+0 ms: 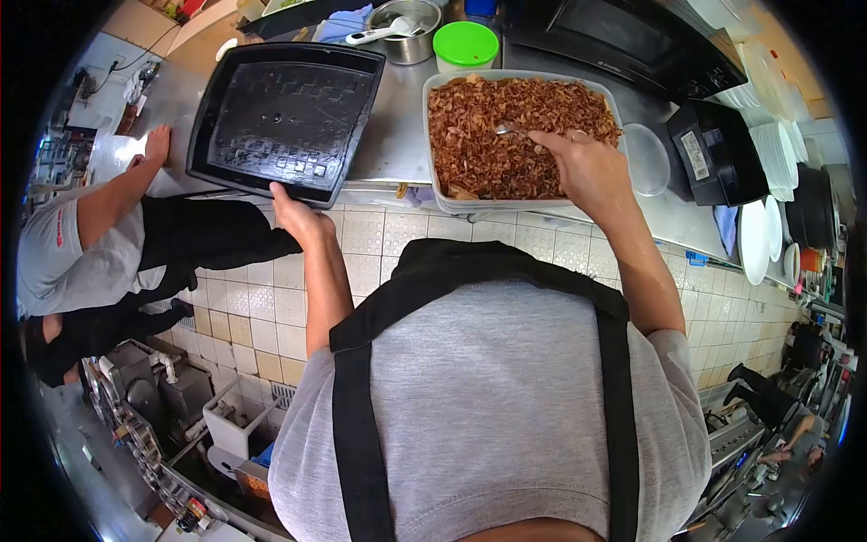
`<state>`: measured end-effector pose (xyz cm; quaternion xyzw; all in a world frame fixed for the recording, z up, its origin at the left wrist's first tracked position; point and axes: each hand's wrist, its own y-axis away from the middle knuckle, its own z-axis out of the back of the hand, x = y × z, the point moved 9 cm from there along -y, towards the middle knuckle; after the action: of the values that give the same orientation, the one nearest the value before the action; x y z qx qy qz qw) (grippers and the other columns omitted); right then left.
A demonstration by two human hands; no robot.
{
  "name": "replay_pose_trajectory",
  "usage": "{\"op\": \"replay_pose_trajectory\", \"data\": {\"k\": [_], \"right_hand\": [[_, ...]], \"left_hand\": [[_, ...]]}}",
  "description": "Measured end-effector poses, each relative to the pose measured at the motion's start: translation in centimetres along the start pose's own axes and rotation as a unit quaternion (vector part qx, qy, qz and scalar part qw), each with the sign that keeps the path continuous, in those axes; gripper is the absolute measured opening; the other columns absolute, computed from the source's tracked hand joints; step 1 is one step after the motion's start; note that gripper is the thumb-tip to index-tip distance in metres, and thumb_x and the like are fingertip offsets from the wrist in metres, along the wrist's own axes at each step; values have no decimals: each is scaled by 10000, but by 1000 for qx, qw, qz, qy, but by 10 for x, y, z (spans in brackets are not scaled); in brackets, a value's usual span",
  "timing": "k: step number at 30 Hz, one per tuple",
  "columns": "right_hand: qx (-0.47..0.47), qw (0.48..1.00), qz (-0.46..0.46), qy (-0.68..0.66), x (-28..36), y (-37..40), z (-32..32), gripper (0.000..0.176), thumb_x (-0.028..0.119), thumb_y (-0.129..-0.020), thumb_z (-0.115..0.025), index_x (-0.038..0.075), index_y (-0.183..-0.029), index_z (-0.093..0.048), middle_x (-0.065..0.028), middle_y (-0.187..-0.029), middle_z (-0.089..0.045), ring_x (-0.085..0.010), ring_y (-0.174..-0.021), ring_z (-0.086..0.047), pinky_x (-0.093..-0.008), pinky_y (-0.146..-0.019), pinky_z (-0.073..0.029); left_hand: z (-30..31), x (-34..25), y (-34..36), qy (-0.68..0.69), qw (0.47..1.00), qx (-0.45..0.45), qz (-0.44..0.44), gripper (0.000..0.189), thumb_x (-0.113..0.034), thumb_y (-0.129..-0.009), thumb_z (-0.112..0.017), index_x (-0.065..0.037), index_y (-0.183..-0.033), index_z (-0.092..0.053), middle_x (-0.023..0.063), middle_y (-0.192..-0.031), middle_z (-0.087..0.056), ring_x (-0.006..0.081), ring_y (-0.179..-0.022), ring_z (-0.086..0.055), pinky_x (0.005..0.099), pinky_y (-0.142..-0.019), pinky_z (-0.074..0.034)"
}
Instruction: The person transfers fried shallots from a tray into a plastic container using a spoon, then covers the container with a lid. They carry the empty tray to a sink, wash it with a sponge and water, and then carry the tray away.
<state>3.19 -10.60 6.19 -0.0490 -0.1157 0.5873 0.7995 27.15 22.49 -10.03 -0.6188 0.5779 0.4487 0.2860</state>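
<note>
My left hand (303, 219) is closed on the near edge of a black plastic tray (289, 113), which is tilted at the counter's edge, its wet-looking face toward me. In my right hand (591, 173) is a metal spoon (510, 131), its end resting on brown shredded meat (488, 167). The meat fills a large clear plastic tub (434, 191) on the counter. Part of the spoon's handle is hidden by my fingers.
Behind the tub stand a green-lidded container (466, 45), a steel pot (415, 45) and a black microwave (623, 41). A clear round lid (647, 161), black container (718, 154) and stacked white plates (773, 163) are to the right. A co-worker (90, 235) stands at left.
</note>
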Motion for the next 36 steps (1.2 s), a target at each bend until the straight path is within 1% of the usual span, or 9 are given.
{"op": "replay_pose_trajectory", "data": {"k": [4,11,14,15,18,20,25,29,36], "right_hand": [[1,1000,19,21,3,-4,3,325,79,-811,-536,207,-1074,-679,-122,-813,-655,-303,-655,-646,-404,-587,-524],[22,999,-11,35,-2,-1,48,340,61,-792,-505,166,-1069,-673,-139,-826,-656,-299,-739,-651,-413,-625,-517],[-13,1000,18,18,10,-19,35,347,62,-808,-488,166,-1083,-670,-146,-835,-659,-311,-758,-649,-432,-648,-514],[9,999,25,35,14,-27,22,369,56,-805,-490,179,-1111,-656,-144,-833,-658,-312,-755,-647,-431,-649,-513],[50,995,43,69,21,-46,-7,430,35,-788,-492,195,-1162,-632,-145,-820,-654,-313,-747,-643,-428,-648,-512],[37,995,62,69,26,-51,-17,447,19,-763,-485,176,-1152,-640,-154,-805,-652,-315,-746,-642,-429,-645,-515],[21,995,39,88,20,-27,32,356,79,-794,-544,192,-1108,-666,-122,-874,-674,-297,-779,-653,-414,-660,-526],[27,993,69,93,15,-3,42,300,141,-850,-542,238,-1105,-667,-98,-838,-669,-277,-722,-647,-397,-624,-518],[121,988,83,49,37,4,-8,327,64,-794,-506,175,-1042,-689,-112,-797,-666,-278,-736,-662,-396,-626,-528]], "left_hand": [[-5,20,-4,-1,998,-11,62,400,-313,-942,-507,-34,-1224,-456,76,-1155,-544,180,-978,-543,320,-702,-444],[-6,26,-15,-91,984,70,135,465,-201,-862,-645,-11,-1249,-471,86,-1137,-510,200,-1010,-498,387,-879,-428],[11,-3,-25,-224,971,22,-81,521,-194,-859,-646,31,-1279,-435,97,-1121,-509,181,-996,-494,329,-874,-423],[1,-38,2,-356,899,-55,-249,478,-139,-873,-620,26,-1286,-445,95,-1128,-502,160,-1032,-477,290,-887,-406],[-60,-61,57,-295,894,146,-304,392,-87,-887,-591,-8,-1258,-493,82,-1087,-531,145,-984,-519,271,-825,-434],[-86,-20,72,-252,912,298,-128,331,-48,-894,-566,-33,-1223,-532,57,-991,-559,131,-830,-577,248,-697,-480],[-120,34,126,-251,864,414,139,305,-71,-882,-585,-6,-1173,-520,78,-913,-552,145,-642,-622,243,-510,-499],[-125,41,145,-236,845,437,197,429,-30,-858,-589,27,-1236,-395,98,-891,-525,196,-636,-645,275,-546,-549],[-127,39,147,-214,867,425,150,453,-12,-860,-578,3,-1267,-380,93,-893,-523,210,-648,-655,290,-563,-564]]}}
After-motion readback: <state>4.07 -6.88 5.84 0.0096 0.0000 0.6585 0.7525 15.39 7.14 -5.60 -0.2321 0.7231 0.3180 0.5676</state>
